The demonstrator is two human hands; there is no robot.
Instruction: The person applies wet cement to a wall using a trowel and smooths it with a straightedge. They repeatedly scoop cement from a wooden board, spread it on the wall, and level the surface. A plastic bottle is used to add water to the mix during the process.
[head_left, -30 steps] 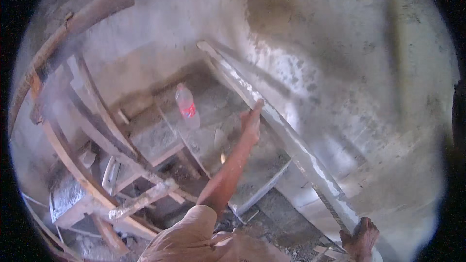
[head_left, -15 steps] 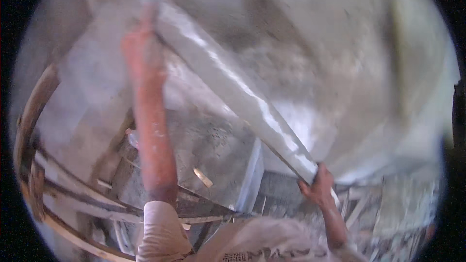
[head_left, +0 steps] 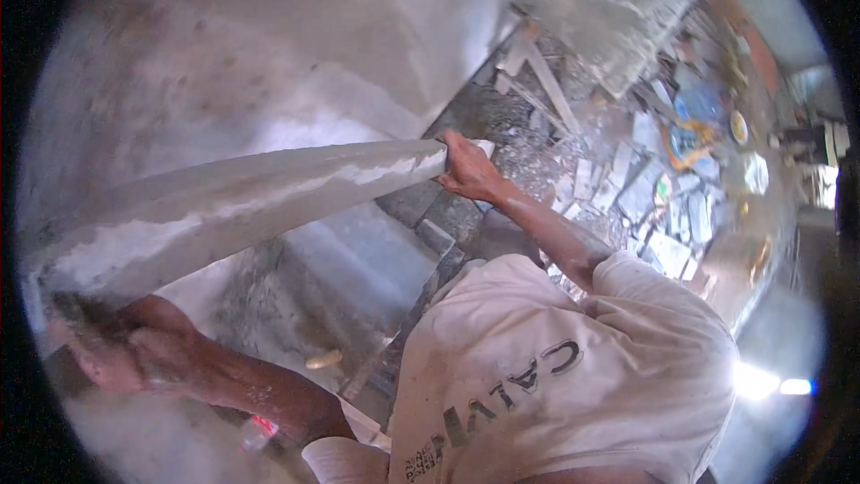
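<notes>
A long plastering straightedge (head_left: 296,188), grey with a ragged white band of wet plaster along it, slants across the head view from the far left to the middle. Its right end is gripped by my right hand (head_left: 468,166), whose fingers wrap round the bar. At the near left end my left hand (head_left: 130,341) is closed against the underside, with dark wet mortar about its fingers. Part of that grip is hidden by the bar and the mortar. Behind the bar rises a smooth, patchy grey plastered wall (head_left: 242,54).
Broken tiles and scraps (head_left: 667,188) litter the floor on the right, near wooden offcuts (head_left: 551,85) and a large plaster-stained board (head_left: 609,13). A clear plastic bottle with a red label (head_left: 257,430) lies below my left forearm. Bright light (head_left: 757,381) shines at the lower right.
My view has swung to the right, bringing the littered floor into sight. The straightedge has gone from a steep diagonal to nearly level in the picture, both hands still on it.
</notes>
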